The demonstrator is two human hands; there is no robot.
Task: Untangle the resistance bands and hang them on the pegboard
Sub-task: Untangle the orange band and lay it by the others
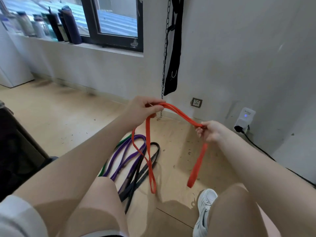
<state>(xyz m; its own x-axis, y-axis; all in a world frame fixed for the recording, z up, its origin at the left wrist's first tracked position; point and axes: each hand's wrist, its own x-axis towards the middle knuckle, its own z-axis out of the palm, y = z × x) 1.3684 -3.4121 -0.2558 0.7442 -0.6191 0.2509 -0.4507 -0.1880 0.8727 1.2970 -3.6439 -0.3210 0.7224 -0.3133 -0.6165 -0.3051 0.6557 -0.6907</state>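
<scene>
I am seeing both hands holding the orange band [181,113] up above the floor [59,117], near the wall. The left hand [142,110] is gripping it with fingers curled around a doubled stretch, and the right hand [211,131] is pinching it between thumb and fingertips. Between the 2 hands the band is arching upward; 1 crossed loop is hanging below the left hand and 1 flat end is hanging below the right. On the floor beneath, the purple band [124,156], black band [145,170] and green band [102,171] are lying overlapped in a heap beside my left knee. A white shoe [204,209] is showing lower right.
</scene>
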